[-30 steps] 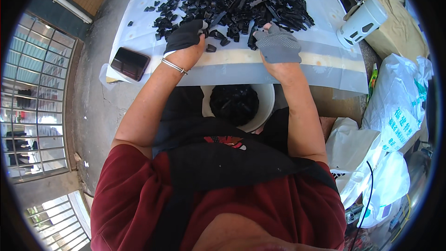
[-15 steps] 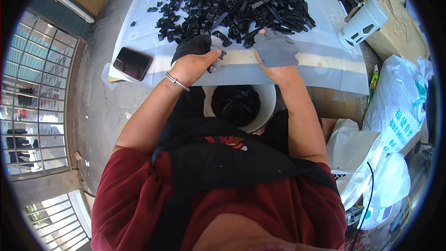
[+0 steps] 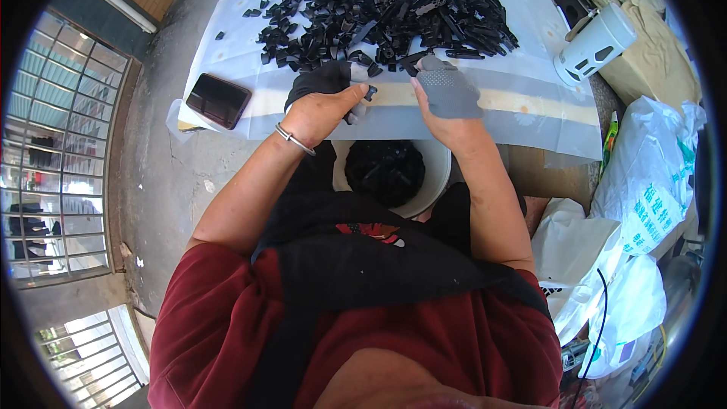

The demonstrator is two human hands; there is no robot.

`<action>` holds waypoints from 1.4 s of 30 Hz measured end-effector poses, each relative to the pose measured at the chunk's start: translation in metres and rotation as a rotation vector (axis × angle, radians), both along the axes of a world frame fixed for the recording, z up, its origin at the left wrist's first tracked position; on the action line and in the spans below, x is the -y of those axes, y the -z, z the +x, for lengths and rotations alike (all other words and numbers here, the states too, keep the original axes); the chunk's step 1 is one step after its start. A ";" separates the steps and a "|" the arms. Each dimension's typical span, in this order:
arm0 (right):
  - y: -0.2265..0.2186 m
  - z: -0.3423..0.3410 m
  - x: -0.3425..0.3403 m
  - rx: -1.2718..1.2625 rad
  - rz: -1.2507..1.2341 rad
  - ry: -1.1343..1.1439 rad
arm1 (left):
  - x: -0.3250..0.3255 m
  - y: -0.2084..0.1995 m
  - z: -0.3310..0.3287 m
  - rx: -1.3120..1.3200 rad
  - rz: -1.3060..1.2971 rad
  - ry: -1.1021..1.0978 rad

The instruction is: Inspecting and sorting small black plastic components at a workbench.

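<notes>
My left hand (image 3: 322, 102), in a black and grey fingerless glove, is closed at the table's near edge. A small black plastic piece (image 3: 370, 93) sticks out between its thumb and fingers. To the right, my right hand (image 3: 450, 95) wears a grey dotted glove. Its thumb and fingertips close around a dark plastic piece (image 3: 409, 65) at the near edge of the heap, partly hidden by the fingers. The heap of black plastic pieces (image 3: 379, 19), long and short, spreads over the table ahead of both hands.
Below the table edge, between my legs, stands a white bucket (image 3: 439, 182) with black pieces inside. A phone (image 3: 218, 101) lies at the table's left corner. At the right are a pale blue tumbler (image 3: 596, 45) and white plastic bags (image 3: 644, 174).
My right hand has drawn slightly back toward me, with its fingers closer together. My left hand has shifted a little to the right, still gripping its small black piece.
</notes>
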State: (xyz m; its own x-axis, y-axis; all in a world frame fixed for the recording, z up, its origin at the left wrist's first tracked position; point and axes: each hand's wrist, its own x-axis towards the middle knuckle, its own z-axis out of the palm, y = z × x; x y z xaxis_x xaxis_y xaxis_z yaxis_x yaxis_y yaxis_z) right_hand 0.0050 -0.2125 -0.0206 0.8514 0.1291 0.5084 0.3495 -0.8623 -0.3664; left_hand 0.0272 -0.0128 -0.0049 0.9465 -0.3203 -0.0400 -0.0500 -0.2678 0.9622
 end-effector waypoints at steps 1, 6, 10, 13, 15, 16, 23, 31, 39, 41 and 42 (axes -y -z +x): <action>0.000 -0.006 -0.005 -0.002 -0.003 0.000 | 0.001 0.000 -0.001 -0.002 -0.003 0.000; -0.011 -0.024 -0.021 -0.088 0.276 -0.202 | 0.003 0.004 -0.007 -0.071 -0.197 0.003; -0.001 -0.021 -0.024 -0.115 0.069 -0.184 | -0.002 0.012 -0.003 -0.039 -0.095 0.014; 0.000 -0.020 -0.025 -0.010 0.128 -0.222 | -0.007 0.023 -0.001 -0.046 0.032 0.036; -0.002 -0.020 -0.028 0.069 0.194 -0.220 | -0.006 0.024 -0.005 0.109 0.072 0.078; -0.004 -0.021 -0.028 0.069 0.194 -0.218 | -0.005 0.021 -0.007 0.108 0.072 0.080; -0.008 -0.027 -0.029 0.033 0.094 -0.236 | 0.004 0.019 -0.014 -0.105 -0.213 0.029; -0.018 -0.030 -0.028 -0.038 0.135 -0.228 | 0.005 0.016 -0.015 0.062 0.023 0.009; -0.014 -0.036 -0.025 -0.046 0.081 -0.199 | 0.006 0.000 -0.020 0.052 0.021 -0.041; -0.014 -0.037 -0.025 -0.053 0.022 -0.181 | 0.008 -0.003 -0.022 0.111 0.067 -0.044; -0.014 -0.037 -0.026 -0.057 -0.038 -0.165 | 0.008 -0.004 -0.022 0.171 0.113 -0.048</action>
State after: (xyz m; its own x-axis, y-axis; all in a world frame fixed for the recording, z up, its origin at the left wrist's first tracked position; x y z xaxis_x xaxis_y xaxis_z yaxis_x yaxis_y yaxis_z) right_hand -0.0317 -0.1867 -0.0062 0.8445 0.2873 0.4520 0.4668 -0.8085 -0.3583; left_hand 0.0050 -0.0208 -0.0010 0.9567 -0.2768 0.0899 -0.1947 -0.3792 0.9046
